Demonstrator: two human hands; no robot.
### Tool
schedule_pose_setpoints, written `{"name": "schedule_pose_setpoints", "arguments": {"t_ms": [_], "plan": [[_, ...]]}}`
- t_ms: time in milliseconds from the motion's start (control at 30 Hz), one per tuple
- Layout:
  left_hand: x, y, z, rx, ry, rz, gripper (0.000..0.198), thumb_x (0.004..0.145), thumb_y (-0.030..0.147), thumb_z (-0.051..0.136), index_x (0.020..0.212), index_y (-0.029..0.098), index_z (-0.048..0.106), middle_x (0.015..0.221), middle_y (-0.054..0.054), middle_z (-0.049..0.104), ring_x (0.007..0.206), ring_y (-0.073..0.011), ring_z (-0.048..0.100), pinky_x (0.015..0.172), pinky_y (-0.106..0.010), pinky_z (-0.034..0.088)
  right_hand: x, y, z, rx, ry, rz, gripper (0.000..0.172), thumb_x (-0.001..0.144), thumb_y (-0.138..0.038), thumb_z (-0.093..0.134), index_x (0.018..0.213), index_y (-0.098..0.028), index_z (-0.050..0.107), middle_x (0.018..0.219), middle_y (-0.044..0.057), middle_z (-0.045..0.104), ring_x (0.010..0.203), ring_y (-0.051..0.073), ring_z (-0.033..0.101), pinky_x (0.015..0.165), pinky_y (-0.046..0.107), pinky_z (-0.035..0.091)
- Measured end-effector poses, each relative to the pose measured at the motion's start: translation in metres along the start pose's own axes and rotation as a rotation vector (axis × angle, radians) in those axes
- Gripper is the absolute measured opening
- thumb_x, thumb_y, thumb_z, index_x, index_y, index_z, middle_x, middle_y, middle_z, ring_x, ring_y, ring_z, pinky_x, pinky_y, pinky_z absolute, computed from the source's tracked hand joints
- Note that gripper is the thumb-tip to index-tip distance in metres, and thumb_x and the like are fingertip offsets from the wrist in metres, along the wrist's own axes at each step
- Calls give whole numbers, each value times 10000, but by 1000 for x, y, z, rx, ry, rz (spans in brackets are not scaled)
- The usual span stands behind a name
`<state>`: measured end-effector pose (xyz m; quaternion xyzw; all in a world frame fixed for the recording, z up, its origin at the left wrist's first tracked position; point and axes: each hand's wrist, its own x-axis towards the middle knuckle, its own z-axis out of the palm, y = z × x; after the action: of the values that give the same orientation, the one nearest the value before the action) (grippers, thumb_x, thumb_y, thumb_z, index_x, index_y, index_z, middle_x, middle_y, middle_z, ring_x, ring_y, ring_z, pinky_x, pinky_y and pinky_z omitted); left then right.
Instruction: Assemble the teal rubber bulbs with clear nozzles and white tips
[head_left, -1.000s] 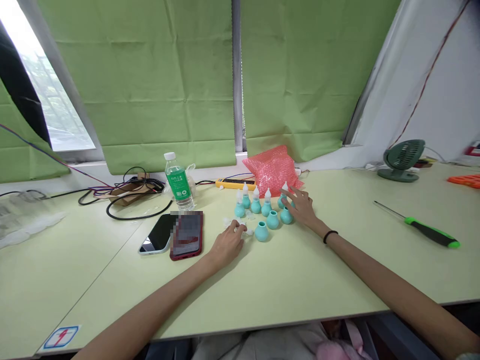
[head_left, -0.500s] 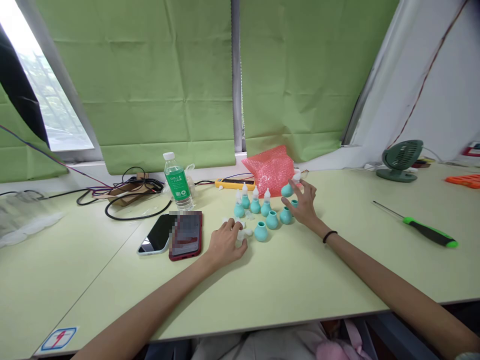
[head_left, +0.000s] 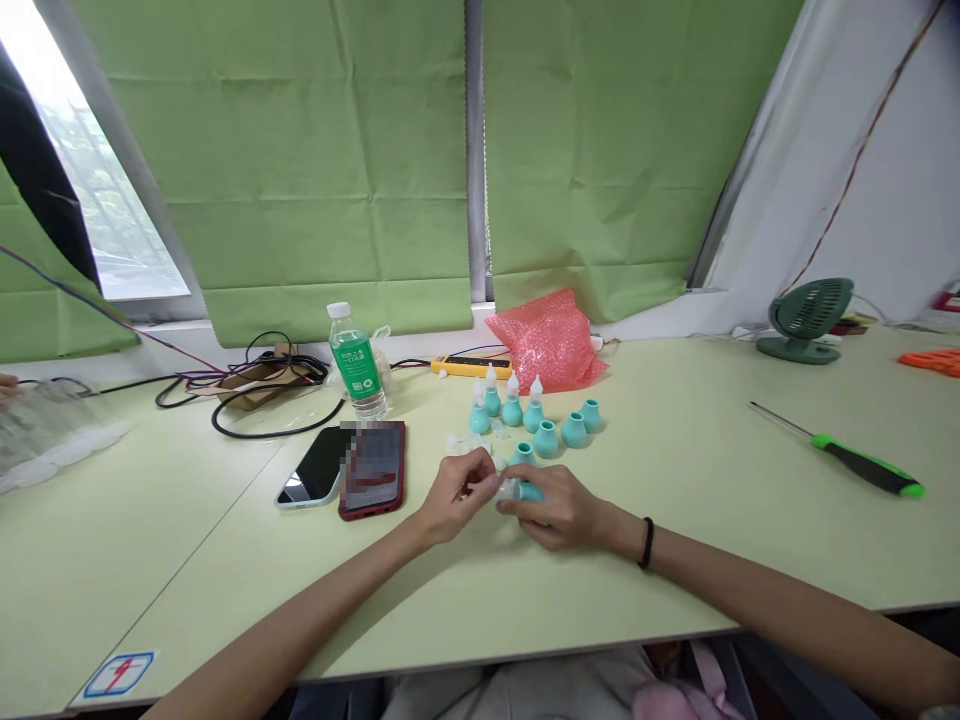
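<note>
My right hand [head_left: 556, 506] is closed around a teal bulb [head_left: 531, 492], which lies sideways with a clear piece [head_left: 508, 489] at its left end. My left hand [head_left: 463, 492] is pinched right at that end, on a small translucent tip mostly hidden by the fingers. Just beyond the hands is an open teal bulb [head_left: 523, 455], partly covered by my right hand. Several more open bulbs [head_left: 546, 440] stand behind it to the right. Bulbs fitted with clear nozzles [head_left: 534, 405] stand upright at the back. Loose translucent parts [head_left: 469, 443] lie beyond my left hand.
Two phones [head_left: 373, 470] and a water bottle [head_left: 357, 365] are on the left, before tangled cables [head_left: 274, 380]. A pink bubble-wrap bag [head_left: 551, 345] and a yellow tool [head_left: 472, 367] lie behind. A screwdriver [head_left: 862, 467] and green fan [head_left: 806, 320] are right. Another person's hand [head_left: 7, 388] shows far left.
My right hand has brought a teal bulb from the back right toward me. My left hand has risen from the loose parts and met it, fingers now pinched.
</note>
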<state>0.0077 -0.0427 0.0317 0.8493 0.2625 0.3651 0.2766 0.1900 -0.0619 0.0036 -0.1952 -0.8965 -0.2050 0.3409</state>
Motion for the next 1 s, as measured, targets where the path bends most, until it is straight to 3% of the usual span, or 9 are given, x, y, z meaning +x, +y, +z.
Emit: {"name": "schedule_pose_setpoints", "arguments": {"t_ms": [167,400,467,533,700,867,1000], "plan": [[4,-2,5,46,-137,-133,430,797,404,332,473,130,399,423,44,330,426,-59,280,438,-199,214,0,-6,2,70,-54,103,319,666,-90,452,923,-250,553,964,85,473,749,133,514,543,233,412],[11,-18,2,-576,-220,-472,524,773,511,303,414,136,376,339,35,342,311,-51,300,363,-199,212,7,-10,-4,138,34,132,383,690,-55,438,1028,-224,496,1088,100,460,956,150,490,662,245,449],[13,-20,0,-742,-188,-529,517,766,517,317,417,139,367,324,51,302,296,-45,276,355,-194,194,5,-7,-4,111,66,97,416,689,-58,446,1076,-212,457,1084,107,482,967,160,495,682,263,457],[15,-21,-1,-815,-83,-527,486,759,512,344,451,139,378,323,70,265,299,-34,235,354,-183,165,4,-3,-2,112,125,106,457,683,-69,460,1122,-180,401,1066,113,515,972,168,501,711,281,462],[17,-20,-4,-684,167,-496,284,647,402,584,700,143,480,415,101,270,343,-11,205,361,-156,124,5,1,-1,143,227,220,390,672,-93,486,1046,-178,416,1030,96,562,884,156,545,717,287,469],[16,-21,-4,-594,209,-461,412,605,287,631,973,146,512,630,43,449,426,-10,349,414,-160,291,4,0,0,119,192,260,271,670,-123,510,932,-194,493,970,83,544,751,132,552,609,251,475],[16,-24,-2,-634,189,-466,514,623,191,583,1118,149,452,921,-52,492,622,-64,498,579,-230,430,3,3,2,119,152,274,250,681,-123,504,921,-190,520,905,77,520,745,129,536,583,242,467]]}}
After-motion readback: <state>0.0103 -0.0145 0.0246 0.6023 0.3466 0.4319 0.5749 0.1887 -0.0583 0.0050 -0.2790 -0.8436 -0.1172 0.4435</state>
